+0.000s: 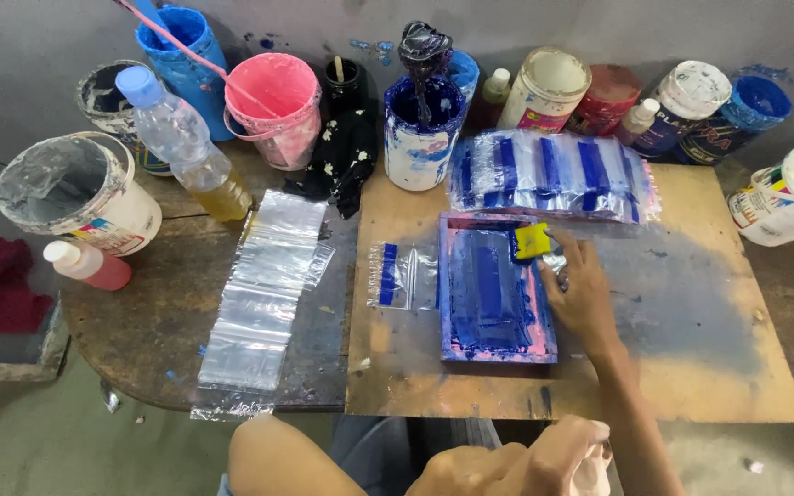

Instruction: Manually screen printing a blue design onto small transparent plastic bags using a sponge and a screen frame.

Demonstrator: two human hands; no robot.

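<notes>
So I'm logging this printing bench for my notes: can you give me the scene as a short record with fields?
setting: round wooden table with a plywood board laid on it
right hand: right hand holds a yellow sponge at the top edge of the blue-inked screen frame
left hand: left hand low by the lap, gripping a pale cloth
printed: plastic bags with blue stripes behind the frame
blank: clear bags to the left
paints: blue ink tub, pink bucket

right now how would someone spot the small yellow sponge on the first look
Find the plywood board; on it lies a blue-inked printing frame. At the frame's top right corner the right hand presses the small yellow sponge, the only yellow thing among blue stains.
</notes>
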